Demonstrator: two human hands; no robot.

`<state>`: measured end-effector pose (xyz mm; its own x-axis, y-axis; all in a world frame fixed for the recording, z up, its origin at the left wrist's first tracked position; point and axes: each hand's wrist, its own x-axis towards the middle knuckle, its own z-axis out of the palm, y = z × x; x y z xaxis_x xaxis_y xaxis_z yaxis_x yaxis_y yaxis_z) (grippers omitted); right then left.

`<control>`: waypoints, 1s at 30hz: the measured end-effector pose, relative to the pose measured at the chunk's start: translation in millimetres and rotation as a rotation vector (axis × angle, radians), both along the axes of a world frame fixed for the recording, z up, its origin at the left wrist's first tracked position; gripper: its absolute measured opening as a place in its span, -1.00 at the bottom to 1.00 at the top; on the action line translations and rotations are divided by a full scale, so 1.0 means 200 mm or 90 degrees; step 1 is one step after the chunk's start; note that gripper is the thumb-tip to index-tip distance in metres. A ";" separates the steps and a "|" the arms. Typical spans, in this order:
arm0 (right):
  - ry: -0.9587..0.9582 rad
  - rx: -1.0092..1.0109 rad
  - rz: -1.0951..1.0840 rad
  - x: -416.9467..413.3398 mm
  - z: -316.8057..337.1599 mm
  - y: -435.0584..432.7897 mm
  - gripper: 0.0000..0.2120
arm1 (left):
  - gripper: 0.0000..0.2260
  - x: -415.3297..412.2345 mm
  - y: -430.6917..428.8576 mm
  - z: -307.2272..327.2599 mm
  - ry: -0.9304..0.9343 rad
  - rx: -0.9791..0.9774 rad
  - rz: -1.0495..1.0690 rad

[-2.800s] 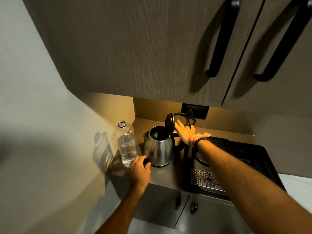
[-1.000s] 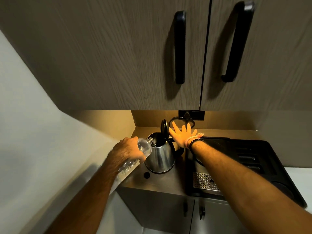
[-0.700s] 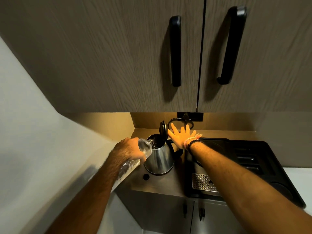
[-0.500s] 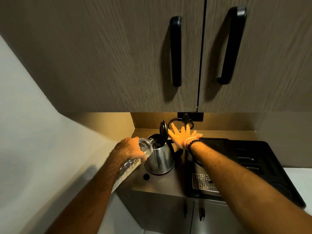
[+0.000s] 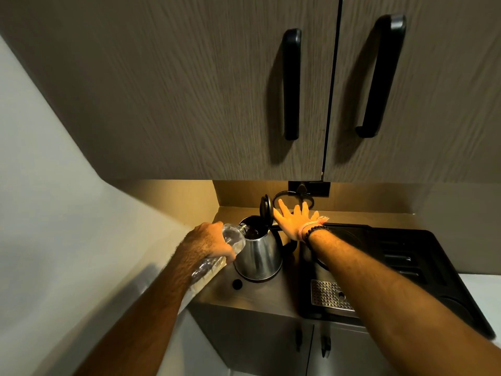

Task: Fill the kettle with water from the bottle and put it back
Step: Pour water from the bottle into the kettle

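A steel kettle (image 5: pixel 259 256) stands on the counter with its black lid (image 5: pixel 265 207) flipped upright. My left hand (image 5: pixel 208 242) grips a clear plastic water bottle (image 5: pixel 233 238), tilted so its neck rests over the kettle's open mouth. My right hand (image 5: pixel 294 219) is spread flat, fingers apart, just right of the raised lid and above the kettle's black handle, holding nothing. The lower part of the bottle shows below my left hand.
The small black bottle cap (image 5: pixel 237 284) lies on the counter (image 5: pixel 257 294) in front of the kettle. A black coffee machine with a metal drip grate (image 5: pixel 329 295) sits to the right. Dark cupboard doors with black handles (image 5: pixel 291 85) hang low overhead. A wall is close on the left.
2.8 s ago the bottle stood upright left of the kettle. My left hand has lifted and tipped it over the kettle's mouth. In the last second almost nothing has moved.
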<state>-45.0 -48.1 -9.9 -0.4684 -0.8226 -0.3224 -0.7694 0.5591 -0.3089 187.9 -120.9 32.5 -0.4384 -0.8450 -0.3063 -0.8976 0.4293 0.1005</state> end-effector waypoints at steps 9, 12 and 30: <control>-0.003 0.000 -0.007 0.00 0.00 0.00 -0.25 | -0.14 0.01 -0.01 -0.05 0.011 -0.015 0.010; 0.000 0.001 -0.008 0.00 0.00 0.00 -0.25 | -0.14 0.02 -0.01 -0.08 0.040 -0.007 0.022; -0.008 0.009 -0.002 0.00 0.00 0.00 -0.17 | -0.25 0.20 -0.09 -0.27 0.507 -0.122 0.195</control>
